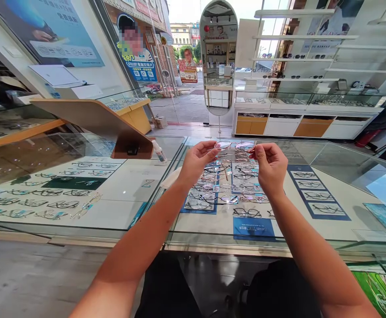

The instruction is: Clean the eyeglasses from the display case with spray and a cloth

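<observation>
Left hand (201, 158) and right hand (271, 165) each pinch one side of the glasses (245, 145), held over the glass bench (197, 226) with spectacles (240, 213). Apparent step: two-handed holding-up; next move calls for light, even grip.

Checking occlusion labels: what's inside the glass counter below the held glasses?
Below the held glasses, eyeglasses and blue mats show in the glass counter; some pairs may lie on its top, can't tell. The left hand, right hand and forearms cover whatever is behind them.
</observation>
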`<state>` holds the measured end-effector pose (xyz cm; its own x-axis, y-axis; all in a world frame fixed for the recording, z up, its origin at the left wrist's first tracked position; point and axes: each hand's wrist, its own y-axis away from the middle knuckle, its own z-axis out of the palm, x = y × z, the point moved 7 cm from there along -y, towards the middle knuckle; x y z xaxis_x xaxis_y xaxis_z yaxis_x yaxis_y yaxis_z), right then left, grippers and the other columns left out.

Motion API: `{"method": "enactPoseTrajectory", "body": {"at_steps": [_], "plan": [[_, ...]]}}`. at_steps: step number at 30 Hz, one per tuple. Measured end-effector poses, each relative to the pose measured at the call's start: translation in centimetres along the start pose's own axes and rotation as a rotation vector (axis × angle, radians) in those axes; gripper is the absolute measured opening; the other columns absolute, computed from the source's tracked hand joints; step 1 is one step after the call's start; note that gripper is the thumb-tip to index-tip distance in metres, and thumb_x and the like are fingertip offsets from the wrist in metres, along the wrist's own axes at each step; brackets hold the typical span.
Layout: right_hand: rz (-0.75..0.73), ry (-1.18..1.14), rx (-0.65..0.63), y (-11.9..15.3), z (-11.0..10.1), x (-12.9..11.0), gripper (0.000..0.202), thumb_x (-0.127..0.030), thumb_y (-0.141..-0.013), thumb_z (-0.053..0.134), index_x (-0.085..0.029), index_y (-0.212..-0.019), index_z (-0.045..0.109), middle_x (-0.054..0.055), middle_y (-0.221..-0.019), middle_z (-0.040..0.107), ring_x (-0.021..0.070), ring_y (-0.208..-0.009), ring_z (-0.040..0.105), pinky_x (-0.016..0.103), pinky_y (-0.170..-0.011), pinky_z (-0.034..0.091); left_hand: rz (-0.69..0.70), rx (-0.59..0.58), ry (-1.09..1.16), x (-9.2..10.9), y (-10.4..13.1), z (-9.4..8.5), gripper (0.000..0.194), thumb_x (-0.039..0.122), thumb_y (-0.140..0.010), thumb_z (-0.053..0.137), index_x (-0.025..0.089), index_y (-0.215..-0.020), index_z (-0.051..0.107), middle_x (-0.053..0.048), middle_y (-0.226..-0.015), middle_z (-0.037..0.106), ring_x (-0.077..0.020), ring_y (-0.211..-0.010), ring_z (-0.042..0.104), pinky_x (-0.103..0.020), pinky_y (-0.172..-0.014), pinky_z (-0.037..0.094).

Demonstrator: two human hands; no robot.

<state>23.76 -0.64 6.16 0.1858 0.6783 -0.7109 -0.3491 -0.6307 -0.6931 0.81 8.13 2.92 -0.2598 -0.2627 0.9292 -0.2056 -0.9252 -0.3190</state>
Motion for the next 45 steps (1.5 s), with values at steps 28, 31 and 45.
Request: {"method": "enactPoseTrajectory", "body": {"at_steps": [28,31,45], "plan": [[0.155,-0.16,-0.079,0.6,1.5,0.9,0.026,-0.046,-0.096,0.077,-0.026,-0.104,0.063,0.002,-0.086,0.08,0.0209,-0.084,0.079,0.042,-0.085,0.065,0.179,0.181,-0.179,0.8,0.9,-0.1,0.062,0.049,-0.076,0.095,0.02,-0.126,0.075,-0.013,-0.129,0.077,-0.0269,-0.126,0.071,-0.046,-0.113,0.057],[0.167,-0.145,-0.101,0.7,1.6,1.0,0.022,-0.043,-0.096,0.074,-0.026,-0.103,0.062,0.002,-0.088,0.079,0.0219,-0.087,0.079,0.043,-0.087,0.064,0.215,0.204,-0.195,1.1,1.0,-0.2,0.062,0.048,-0.076,0.096,0.021,-0.127,0.074,-0.013,-0.128,0.077,-0.0259,-0.125,0.07,-0.046,-0.112,0.058],[-0.071,0.235,-0.344,0.1,2.2,-0.5,0.013,-0.038,-0.101,0.07,-0.03,-0.103,0.08,0.005,-0.112,0.074,0.0266,-0.114,0.068,0.05,-0.105,0.049,0.731,0.025,-0.727,6.1,4.3,2.8,0.051,0.038,-0.087,0.09,0.025,-0.134,0.074,-0.01,-0.132,0.075,-0.029,-0.126,0.069,-0.05,-0.115,0.057]]}}
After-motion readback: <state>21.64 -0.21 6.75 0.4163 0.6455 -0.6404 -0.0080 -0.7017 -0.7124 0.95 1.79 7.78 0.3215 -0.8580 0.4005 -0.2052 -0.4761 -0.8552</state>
